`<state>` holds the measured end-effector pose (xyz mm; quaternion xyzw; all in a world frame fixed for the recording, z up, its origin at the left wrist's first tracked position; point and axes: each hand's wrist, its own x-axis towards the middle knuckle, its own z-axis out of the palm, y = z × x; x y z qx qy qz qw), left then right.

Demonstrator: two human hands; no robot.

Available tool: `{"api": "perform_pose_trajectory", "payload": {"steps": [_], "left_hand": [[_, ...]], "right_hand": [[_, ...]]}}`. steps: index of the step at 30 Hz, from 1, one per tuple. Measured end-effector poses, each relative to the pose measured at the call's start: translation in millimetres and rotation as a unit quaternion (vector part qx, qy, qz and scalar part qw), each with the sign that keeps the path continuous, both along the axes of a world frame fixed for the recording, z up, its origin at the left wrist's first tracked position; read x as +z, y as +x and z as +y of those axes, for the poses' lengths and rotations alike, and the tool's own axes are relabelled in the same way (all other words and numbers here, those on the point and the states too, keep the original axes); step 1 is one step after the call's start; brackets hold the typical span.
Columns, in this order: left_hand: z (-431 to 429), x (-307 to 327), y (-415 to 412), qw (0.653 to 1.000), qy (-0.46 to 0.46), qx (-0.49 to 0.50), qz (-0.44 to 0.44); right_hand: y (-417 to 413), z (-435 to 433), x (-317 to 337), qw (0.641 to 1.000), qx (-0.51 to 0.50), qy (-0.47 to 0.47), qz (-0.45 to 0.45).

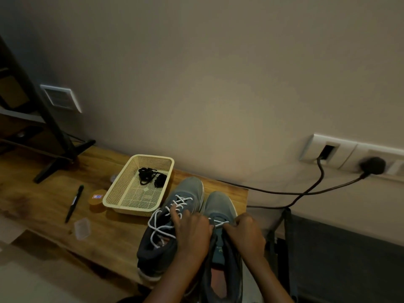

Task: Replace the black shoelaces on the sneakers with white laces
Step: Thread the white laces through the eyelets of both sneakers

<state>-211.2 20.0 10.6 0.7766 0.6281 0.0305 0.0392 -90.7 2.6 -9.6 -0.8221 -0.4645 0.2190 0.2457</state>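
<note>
Two grey-blue sneakers stand side by side on the wooden table (54, 204). The left sneaker (185, 191) carries a white lace (161, 228) threaded through its eyelets, with loose loops lying over its opening. The right sneaker (218, 206) has a white lace (218, 223) low across its tongue. My left hand (192, 235) and my right hand (247, 235) sit over the right sneaker's eyelets, each pinching that lace, fingers curled. Two bundled black laces (150, 176) lie in a cream mesh basket (115, 195) left of the sneakers.
A black pen (75, 203), a small round orange tin (96, 200) and a clear plastic case (82, 228) lie left of the basket. A black stand foot (63, 160) rests at the back left. Cables (306, 191) run from wall sockets on the right.
</note>
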Motion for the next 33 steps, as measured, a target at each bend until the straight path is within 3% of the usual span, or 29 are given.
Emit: {"api": "perform_pose_trajectory", "payload": {"steps": [3, 8, 12, 15, 20, 24, 30, 33], "left_hand": [[1, 3, 0, 0.999, 0.003, 0.021, -0.026], [6, 13, -4, 0.981, 0.025, 0.022, -0.191], [11, 48, -15, 0.946, 0.031, 0.035, -0.319], [8, 89, -23, 0.915, 0.028, 0.027, -0.402], [-18, 149, -33, 0.91, 0.1, -0.013, -0.402], [-39, 174, -43, 0.904, 0.115, -0.047, -0.409], [-77, 202, -55, 0.845, 0.151, -0.088, -0.505], [-93, 207, -54, 0.807, 0.119, -0.113, -0.567]], "right_hand": [[6, 5, 1, 0.999, 0.024, -0.02, 0.017], [14, 15, 15, 0.994, 0.094, -0.032, 0.052], [12, 17, 38, 0.988, 0.076, 0.08, 0.105], [6, 9, 66, 0.953, 0.047, 0.179, 0.241], [-14, -24, 132, 0.877, 0.132, 0.278, 0.369], [-27, -45, 178, 0.847, 0.207, 0.324, 0.366], [-31, -69, 194, 0.847, 0.252, 0.324, 0.338], [-34, -78, 194, 0.847, 0.285, 0.305, 0.33]]}}
